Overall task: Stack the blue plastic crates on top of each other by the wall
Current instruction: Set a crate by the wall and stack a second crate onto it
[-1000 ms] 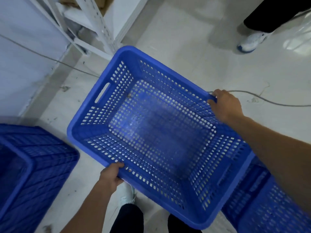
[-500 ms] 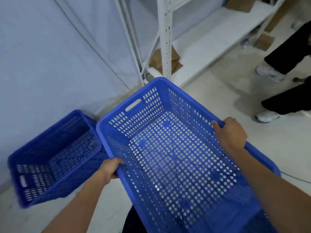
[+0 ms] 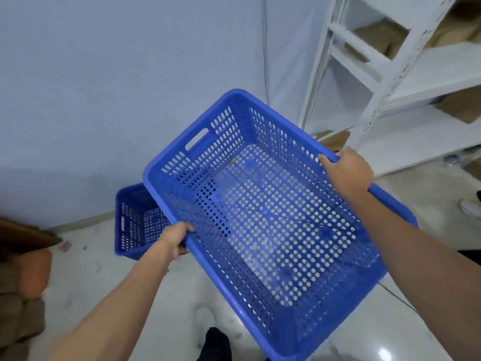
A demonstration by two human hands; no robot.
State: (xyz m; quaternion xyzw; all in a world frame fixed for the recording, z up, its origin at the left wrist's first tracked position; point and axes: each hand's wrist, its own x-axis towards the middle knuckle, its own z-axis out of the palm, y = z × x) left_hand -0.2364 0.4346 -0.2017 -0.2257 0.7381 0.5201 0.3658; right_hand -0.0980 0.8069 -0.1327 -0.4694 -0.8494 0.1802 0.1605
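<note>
Since half a second ago the carried crate has swung toward the wall, and the second crate, then clear to the left, now sits partly hidden behind my carried one. Left of my left-hand grip, brown sacks lie on the floor. My left hand is clenched around the crate's near long rim, fingers curled under it. Just beyond that grip, the second crate rests on the floor against the wall. Between both grips, I hold the carried crate aloft, tilted, open side up. My right hand is clamped over the far long rim. Right of that grip stands white shelving.
</note>
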